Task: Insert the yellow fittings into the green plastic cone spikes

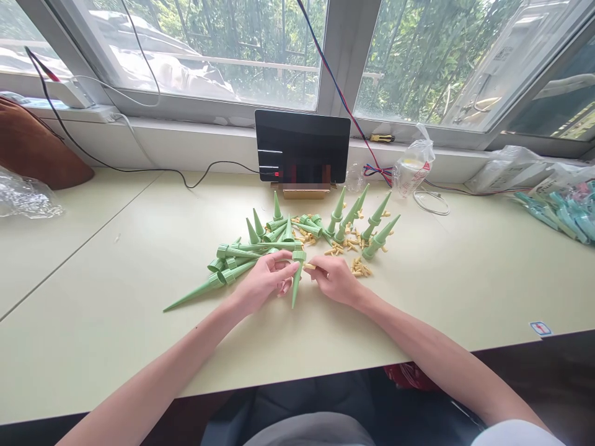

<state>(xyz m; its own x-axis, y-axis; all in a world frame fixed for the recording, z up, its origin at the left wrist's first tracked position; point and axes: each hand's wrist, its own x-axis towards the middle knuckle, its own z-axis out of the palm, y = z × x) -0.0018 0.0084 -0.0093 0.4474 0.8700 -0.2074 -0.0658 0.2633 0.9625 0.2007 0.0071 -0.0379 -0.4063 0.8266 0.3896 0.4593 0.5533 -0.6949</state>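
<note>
My left hand (272, 275) is closed around a green plastic spike (296, 282), its pointed end down toward me and its ribbed collar on top. Pinched in my right hand (335, 280) is a small yellow plastic peg (309, 266), held close to the spike's collar. Left of my left hand lies a heap of green spikes (237, 251), some pointing sideways. Several more spikes (381, 235) stand point up at the right, with yellow pieces sticking out of their sides. Loose yellow pegs (360, 267) are scattered beyond my right hand.
A tablet (303, 145) leans on a cardboard stand (304, 193) at the back, with a black cable (186, 179) running left. A plastic bag (413, 161), a white cable (432, 203) and bagged teal items (562, 210) lie to the right. A brown bag (44, 145) is at far left.
</note>
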